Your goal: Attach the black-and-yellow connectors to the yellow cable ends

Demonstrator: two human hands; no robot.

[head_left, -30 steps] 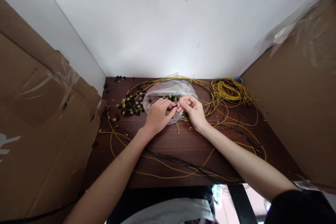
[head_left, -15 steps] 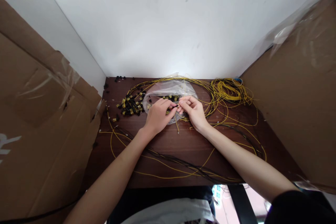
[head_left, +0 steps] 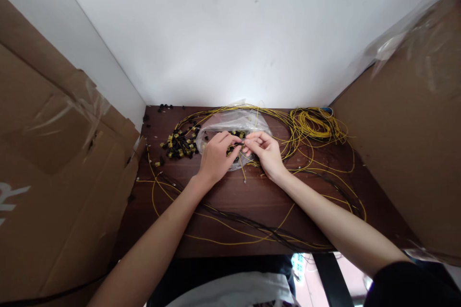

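Observation:
My left hand (head_left: 217, 156) is closed in a pinch on a small black connector piece (head_left: 236, 144), just above a clear plastic bag (head_left: 215, 125). Facing it, my right hand (head_left: 265, 152) has thumb and forefinger pressed together on what looks like a thin yellow wire (head_left: 257, 116), which rises behind the fingers. The fingertips of both hands nearly meet, and the exact joint between piece and wire is too small to make out. Black-and-yellow connectors lie inside the bag, partly hidden by my hands. More connectors (head_left: 180, 145) are heaped left of the bag.
A coil of yellow wire (head_left: 315, 124) lies at the back right of the brown table (head_left: 230, 192). Black cables (head_left: 248, 220) and loose yellow wires cross the front. Cardboard (head_left: 65, 163) stands on the left, more cardboard (head_left: 406, 144) on the right, and a white panel (head_left: 237, 33) behind.
My left fingers have shifted slightly around the black piece. The yellow wire behind my right hand has swung a little to the right. Both arms stay in place.

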